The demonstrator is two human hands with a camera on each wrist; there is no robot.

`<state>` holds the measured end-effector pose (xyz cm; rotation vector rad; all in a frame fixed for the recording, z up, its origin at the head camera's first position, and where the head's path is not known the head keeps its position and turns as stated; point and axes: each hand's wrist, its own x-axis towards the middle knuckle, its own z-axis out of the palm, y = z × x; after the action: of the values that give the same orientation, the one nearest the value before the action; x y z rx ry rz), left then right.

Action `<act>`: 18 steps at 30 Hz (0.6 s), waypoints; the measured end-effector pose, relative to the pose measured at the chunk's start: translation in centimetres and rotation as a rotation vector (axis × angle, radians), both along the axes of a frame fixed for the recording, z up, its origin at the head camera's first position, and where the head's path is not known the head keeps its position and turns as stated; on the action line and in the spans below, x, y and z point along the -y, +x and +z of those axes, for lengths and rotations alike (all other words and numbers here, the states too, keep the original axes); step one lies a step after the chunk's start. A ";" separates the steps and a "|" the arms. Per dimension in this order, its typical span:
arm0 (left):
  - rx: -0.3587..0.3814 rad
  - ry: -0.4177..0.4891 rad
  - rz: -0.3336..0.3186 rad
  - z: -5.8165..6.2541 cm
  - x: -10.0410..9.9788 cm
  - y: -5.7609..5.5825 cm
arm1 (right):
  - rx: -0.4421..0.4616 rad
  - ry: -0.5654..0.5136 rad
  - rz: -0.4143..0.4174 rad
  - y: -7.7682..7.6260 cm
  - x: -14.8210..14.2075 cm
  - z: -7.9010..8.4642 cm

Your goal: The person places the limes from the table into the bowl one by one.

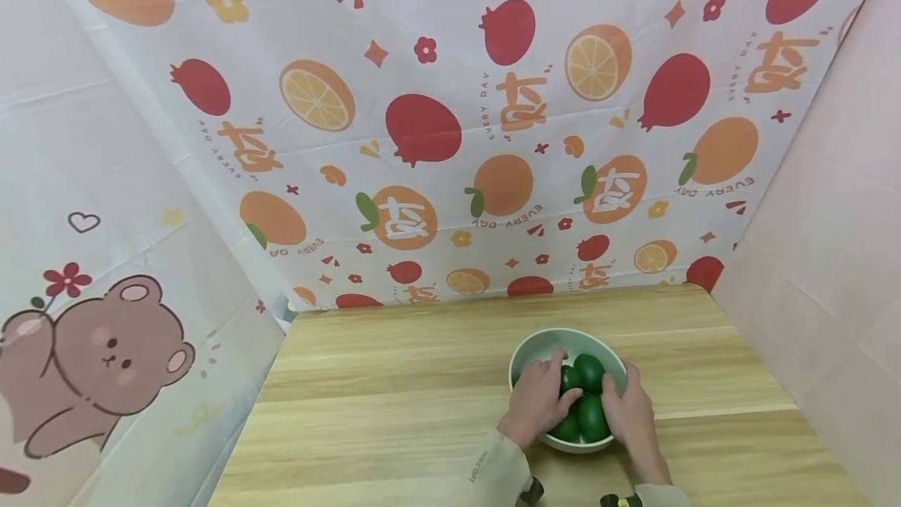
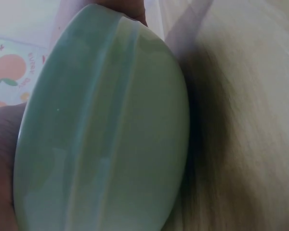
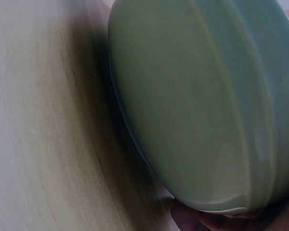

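Holding the pale green bowl (image 1: 542, 344) w/ both hands, left hand (image 1: 536, 404) and right hand (image 1: 629, 411) curled over its rim on the wooden table (image 1: 394, 397); green fruits (image 1: 590, 372) were already inside, bowl not lifted yet afaict.

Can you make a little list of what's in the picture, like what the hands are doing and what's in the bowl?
bowl: pale green bowl, on the wooden table
inside: dark green round fruits, several
left hand: holds the bowl's left side, fingers over the rim
right hand: holds the bowl's right side
behind: fruit-print cloth
at left: bear-print cloth
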<state>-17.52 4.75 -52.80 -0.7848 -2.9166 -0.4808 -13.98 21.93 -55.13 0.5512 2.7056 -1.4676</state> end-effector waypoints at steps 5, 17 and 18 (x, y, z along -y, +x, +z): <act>-0.008 -0.058 0.029 -0.2 -0.1 -0.1 | 0.002 0.003 -0.004 0.0 0.0 0.0; 0.001 -0.130 0.092 -0.6 -0.5 -0.3 | 0.019 -0.007 0.003 -0.2 0.1 0.2; 0.001 -0.133 0.098 -0.6 -0.6 -0.3 | 0.018 -0.005 0.004 -0.2 0.1 0.2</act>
<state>-17.82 5.31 -53.39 -0.6516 -2.9954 -0.2807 -14.18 21.88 -54.95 0.5554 2.6875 -1.4601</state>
